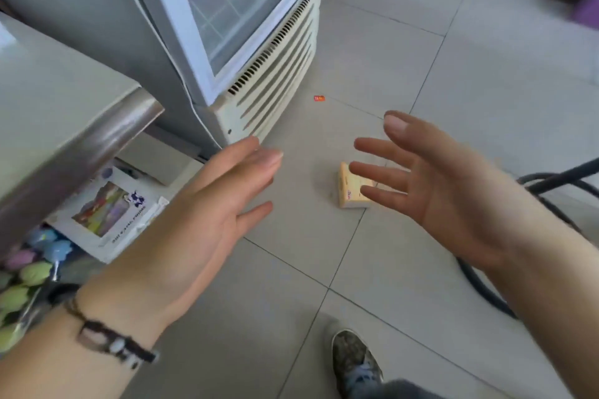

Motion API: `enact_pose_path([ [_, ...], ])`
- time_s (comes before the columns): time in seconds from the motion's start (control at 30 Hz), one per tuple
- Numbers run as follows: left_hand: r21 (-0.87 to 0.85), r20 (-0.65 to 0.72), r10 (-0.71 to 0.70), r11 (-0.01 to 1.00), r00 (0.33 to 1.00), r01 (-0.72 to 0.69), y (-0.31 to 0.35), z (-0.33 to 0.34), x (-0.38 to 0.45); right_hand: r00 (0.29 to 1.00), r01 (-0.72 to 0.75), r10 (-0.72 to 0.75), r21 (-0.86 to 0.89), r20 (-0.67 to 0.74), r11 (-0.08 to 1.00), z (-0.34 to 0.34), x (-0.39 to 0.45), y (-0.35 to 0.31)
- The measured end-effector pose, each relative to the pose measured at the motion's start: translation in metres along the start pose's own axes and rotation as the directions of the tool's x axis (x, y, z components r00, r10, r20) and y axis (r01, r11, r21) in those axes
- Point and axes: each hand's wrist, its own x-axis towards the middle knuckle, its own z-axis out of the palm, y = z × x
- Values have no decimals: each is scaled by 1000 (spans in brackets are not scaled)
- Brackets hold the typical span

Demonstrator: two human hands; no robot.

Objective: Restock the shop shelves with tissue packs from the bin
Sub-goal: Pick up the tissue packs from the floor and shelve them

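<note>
- Two hands reach out over the tiled floor (405, 58), both empty: the left hand (194, 220), at centre-left of the frame, has straight fingers held together; the right hand (447, 191), at centre-right, has its fingers spread.
- A beaded bracelet (110, 337) sits on the left wrist.
- One tissue pack (351, 186) lies on the floor at centre frame, partly behind the right fingers (376, 172); contact cannot be told.
- A glass-door cooler (246, 26) with a vented base stands at upper centre.
- A black hose (486, 288) curves along the right edge.
- A shoe (355, 363) shows at bottom centre.
</note>
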Motion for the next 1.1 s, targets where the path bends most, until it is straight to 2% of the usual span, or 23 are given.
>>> enact_pose_path([
  [0.13, 41, -30, -143, 989, 989, 144, -67, 25, 37, 981, -110, 108, 0, -161, 994, -53, 15, 59],
  [0.3, 116, -22, -283, 952, 959, 284, -131, 61, 118, 943, -246, 241, 7, -231, 969, -109, 73, 118],
  [0.4, 220, -32, -337, 916, 941, 336, -168, 75, 170, 916, -319, 291, -63, -277, 946, -135, 125, 153],
  [0.57, 269, -75, -409, 870, 909, 413, -232, 81, 251, 869, -438, 343, -232, -356, 869, -172, 214, 208],
  [0.7, 280, -116, -494, 816, 862, 506, -279, 87, 300, 856, -465, 333, -311, -395, 829, -189, 264, 229],
  [0.83, 210, -146, -602, 757, 785, 619, -317, 102, 320, 880, -415, 300, -289, -368, 863, -183, 287, 250],
  [0.97, 140, -181, -591, 776, 786, 615, -330, 103, 323, 911, -370, 280, -304, -302, 878, -170, 286, 266],
  [1.1, 127, -241, -468, 853, 850, 506, -327, 79, 307, 873, -439, 411, -59, -261, 896, -163, 268, 272],
])
